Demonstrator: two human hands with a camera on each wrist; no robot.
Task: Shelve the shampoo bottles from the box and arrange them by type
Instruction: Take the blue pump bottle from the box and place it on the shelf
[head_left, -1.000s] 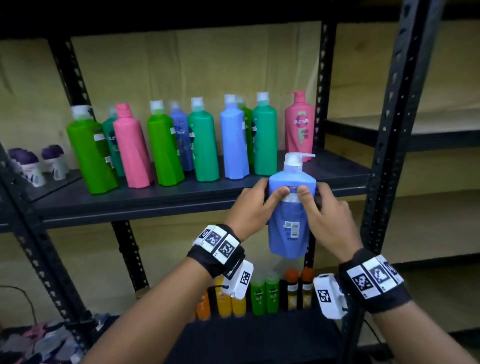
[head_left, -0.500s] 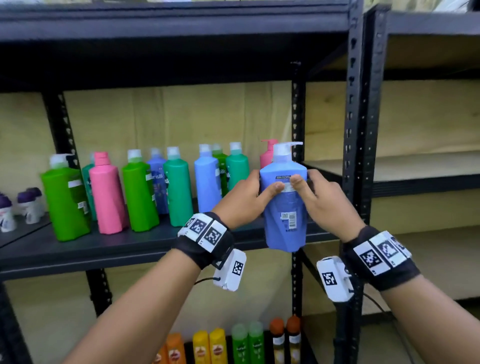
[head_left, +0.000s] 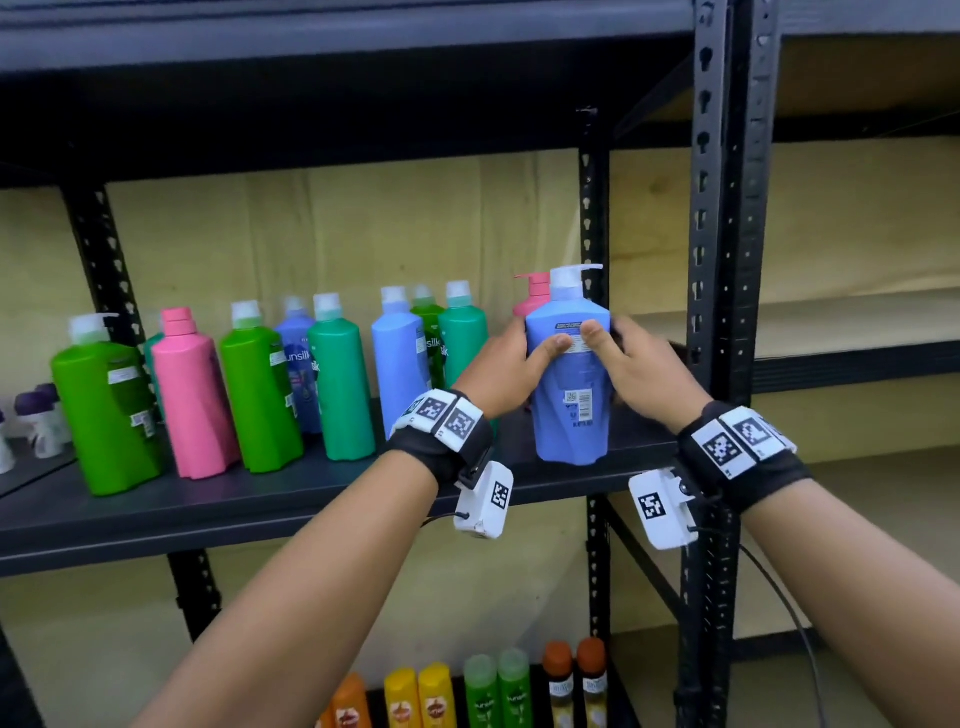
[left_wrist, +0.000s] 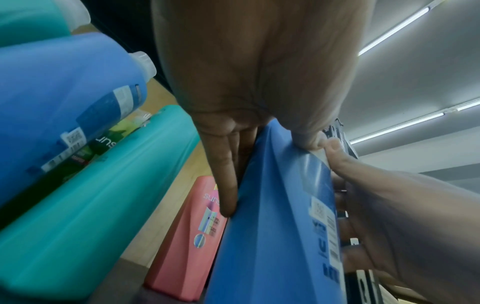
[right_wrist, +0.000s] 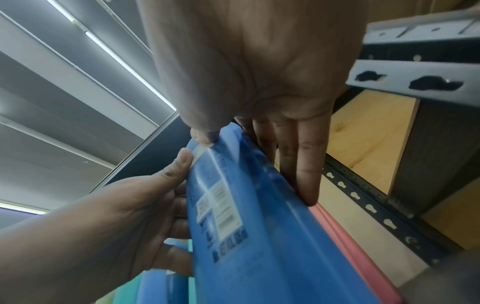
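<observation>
rack: black slotted-steel shelving (head_left: 719, 312), plywood backing behind
middle shelf: dark board (head_left: 270, 499), carries the shampoo row
row on shelf: left to right green pump bottle (head_left: 101, 410), pink bottle (head_left: 192, 395), green (head_left: 257, 395), dark blue sunsilk one set back (head_left: 296, 374), teal (head_left: 340, 384), light blue (head_left: 397, 358), another green set back, teal (head_left: 462, 338); all upright
blue pump bottle: task item (head_left: 569, 374), upright at right end of middle shelf near the front edge, back label and barcode facing the camera; base at shelf level, can't tell if fully seated
pink pump bottle: directly behind the blue one (head_left: 535, 296), mostly hidden; just behind it in the left wrist view (left_wrist: 189, 242)
left hand: wrapped on the blue bottle's left side (head_left: 501, 369), thumb on the front label, fingers round the back
right hand: wrapped on the right side (head_left: 641, 371), thumb on the same label just beside the left thumb, fingers flat along the back (right_wrist: 298, 164)
lower shelf: small orange, yellow, green and brown-capped bottles (head_left: 467, 691)
far left: small white bottles with purple caps (head_left: 39, 421) on the neighbouring shelf
</observation>
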